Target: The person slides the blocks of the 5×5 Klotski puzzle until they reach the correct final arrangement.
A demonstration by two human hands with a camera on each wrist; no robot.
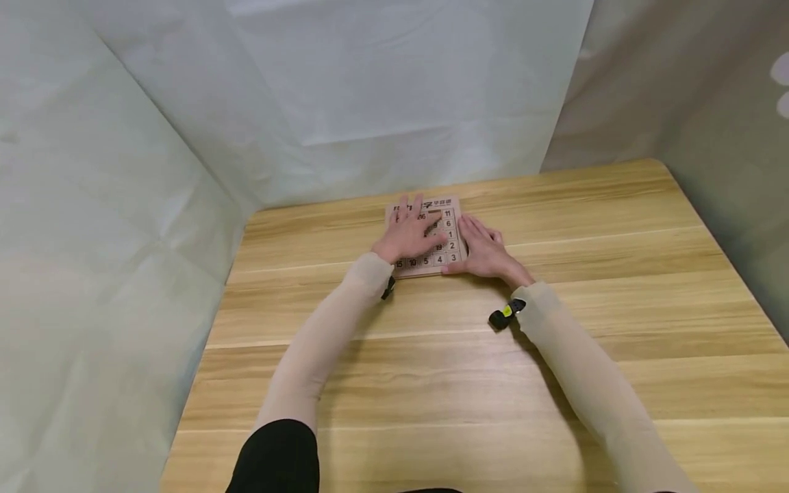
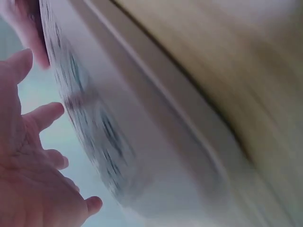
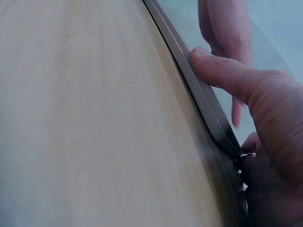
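Nearest the camera, two forearms in pale beige sleeves run up over the light wooden table (image 1: 555,205), a dark cuff showing at the near edge. At the right wrist sits a small black clip with a yellow-green mark (image 1: 507,313), just above the tabletop.

Further on, the right hand (image 1: 485,252) lies against the right-hand edge of the flat square wooden number-tile puzzle board (image 1: 427,236). The right wrist view shows its thumb (image 3: 222,71) laid straight along the board's thin rim, touching it, while the other fingers (image 3: 251,163) curl in at the board's near corner. Whether they grip under the edge cannot be told.

Beside it, the left hand (image 1: 408,234) rests on top of the board with fingers spread and fairly straight, covering the left and middle tiles. The left wrist view is blurred, but the open palm and parted fingers (image 2: 45,116) show just beside the printed face.

The board itself lies flat towards the far edge of the table, roughly midway along it. Numbered tiles show down its right column and along its near row.

Beyond the table stand pale crumpled sheet walls (image 1: 345,82).
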